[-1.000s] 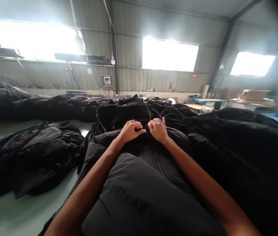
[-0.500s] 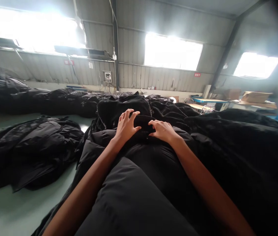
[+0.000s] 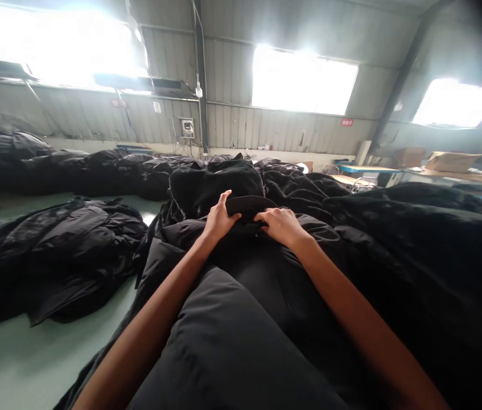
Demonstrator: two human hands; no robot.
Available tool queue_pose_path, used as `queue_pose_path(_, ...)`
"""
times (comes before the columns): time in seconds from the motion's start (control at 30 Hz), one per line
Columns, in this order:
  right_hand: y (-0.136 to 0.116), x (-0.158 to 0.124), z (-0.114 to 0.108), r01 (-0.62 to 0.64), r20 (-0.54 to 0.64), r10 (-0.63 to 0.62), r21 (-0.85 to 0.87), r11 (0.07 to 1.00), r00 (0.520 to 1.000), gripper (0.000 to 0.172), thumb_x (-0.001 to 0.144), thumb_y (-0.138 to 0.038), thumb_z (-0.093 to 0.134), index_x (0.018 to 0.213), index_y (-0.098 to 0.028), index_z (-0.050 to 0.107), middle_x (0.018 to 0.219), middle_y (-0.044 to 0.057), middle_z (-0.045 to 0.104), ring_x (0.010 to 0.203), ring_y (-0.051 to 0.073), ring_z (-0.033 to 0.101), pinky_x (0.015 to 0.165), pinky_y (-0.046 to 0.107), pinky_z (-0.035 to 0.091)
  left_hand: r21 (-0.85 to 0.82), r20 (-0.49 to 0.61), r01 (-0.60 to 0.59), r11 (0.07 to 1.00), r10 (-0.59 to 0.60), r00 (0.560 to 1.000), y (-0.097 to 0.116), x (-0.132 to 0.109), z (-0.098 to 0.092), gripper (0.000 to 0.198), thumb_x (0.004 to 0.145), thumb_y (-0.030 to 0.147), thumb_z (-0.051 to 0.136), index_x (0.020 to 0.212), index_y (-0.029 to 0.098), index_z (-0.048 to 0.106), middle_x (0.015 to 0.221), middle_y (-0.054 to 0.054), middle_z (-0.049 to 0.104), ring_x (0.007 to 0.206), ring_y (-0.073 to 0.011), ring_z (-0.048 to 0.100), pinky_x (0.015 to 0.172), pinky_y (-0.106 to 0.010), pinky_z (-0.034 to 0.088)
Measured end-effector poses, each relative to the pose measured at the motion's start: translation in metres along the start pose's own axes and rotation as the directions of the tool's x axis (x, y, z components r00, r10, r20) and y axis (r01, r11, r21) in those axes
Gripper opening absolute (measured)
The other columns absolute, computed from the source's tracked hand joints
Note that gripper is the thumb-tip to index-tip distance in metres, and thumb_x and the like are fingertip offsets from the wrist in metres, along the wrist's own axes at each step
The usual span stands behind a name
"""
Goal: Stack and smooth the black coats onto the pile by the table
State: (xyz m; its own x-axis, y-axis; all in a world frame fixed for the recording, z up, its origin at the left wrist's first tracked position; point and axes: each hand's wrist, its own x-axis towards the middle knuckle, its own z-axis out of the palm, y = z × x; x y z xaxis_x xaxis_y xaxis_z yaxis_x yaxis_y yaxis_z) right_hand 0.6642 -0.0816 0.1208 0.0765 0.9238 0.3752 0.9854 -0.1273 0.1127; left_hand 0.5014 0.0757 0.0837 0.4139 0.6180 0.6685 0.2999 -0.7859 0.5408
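Note:
A black padded jacket (image 3: 241,330) lies spread out before me, its neck end away from me. Its stand-up collar (image 3: 250,203) curves between my hands, with small faint lettering and a tiny pale spot inside the neck. On the collar's left end, my left hand (image 3: 221,220) is closed, thumb in front and most fingers behind, one finger pointing up. My right hand (image 3: 282,226) grips the right side of the collar, fingers bent and thumb pressed against them. The fabric hides some fingertips of both hands.
More black garments (image 3: 53,256) lie on a pale green surface (image 3: 5,364) at the left. A large dark fleecy pile (image 3: 428,245) rises at the right, and another fleecy piece (image 3: 215,188) sits beyond the collar. Tables with a cardboard box (image 3: 454,162) stand at the back right.
Both hands have closed on the collar; my left fingers, spread over it before, have folded behind its edge. The collar edge now stands up more visibly. The camera view has tilted slightly downward.

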Motion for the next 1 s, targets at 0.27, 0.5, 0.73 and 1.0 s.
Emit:
queue_pose_path(0.27, -0.01, 0.014, 0.017, 0.01, 0.063, 0.0, -0.162, 0.987, 0.998, 0.043, 0.096, -0.024, 0.065, 0.138, -0.025, 0.072, 0.115, 0.014, 0.08, 0.102, 0.033, 0.078, 0.085, 0.038, 0.056, -0.085, -0.214, -0.119, 0.989, 0.099, 0.972, 0.014, 0.0, 0.0, 0.045, 0.097, 0.023, 0.069, 0.141, 0.025, 0.058, 0.144, -0.007, 0.069, 0.119, -0.0273, 0.072, 0.107, -0.04, 0.056)
queue_pose_path(0.5, -0.025, 0.025, 0.034, 0.111, 0.136, -0.092, -0.139, 0.984, 0.986, 0.03, 0.099, -0.011, 0.053, 0.108, -0.013, 0.082, 0.112, 0.019, 0.08, 0.105, 0.031, 0.078, 0.085, 0.034, 0.055, -0.065, -0.219, -0.084, 0.994, 0.068, 0.973, 0.009, 0.0, 0.003, 0.038, 0.1, 0.024, 0.065, 0.137, 0.025, 0.058, 0.143, -0.008, 0.068, 0.117, -0.0255, 0.072, 0.107, -0.039, 0.054)
queue_pose_path(0.73, -0.016, 0.011, 0.03, 0.096, 0.028, -0.094, -0.102, 0.99, 0.995, 0.03, 0.103, -0.02, 0.052, 0.118, -0.018, 0.078, 0.126, 0.016, 0.075, 0.109, 0.027, 0.074, 0.088, 0.034, 0.052, 0.236, -0.141, -0.256, 0.937, 0.294, 0.946, 0.027, -0.006, -0.02, 0.039, 0.102, 0.023, 0.062, 0.141, 0.024, 0.063, 0.142, -0.013, 0.064, 0.134, -0.0307, 0.059, 0.119, -0.046, 0.044)
queue_pose_path(1.0, -0.003, 0.0, 0.034, 0.139, -0.416, -0.084, 0.104, 0.985, 0.905, 0.033, 0.111, -0.03, 0.041, 0.115, -0.02, 0.072, 0.118, 0.011, 0.068, 0.113, 0.026, 0.06, 0.103, 0.036, 0.046, 0.253, 0.327, -0.454, 0.854, 0.367, 0.871, 0.036, -0.002, -0.031, 0.054, 0.089, 0.038, 0.083, 0.139, 0.021, 0.07, 0.141, -0.011, 0.071, 0.132, -0.0344, 0.065, 0.115, -0.045, 0.049)
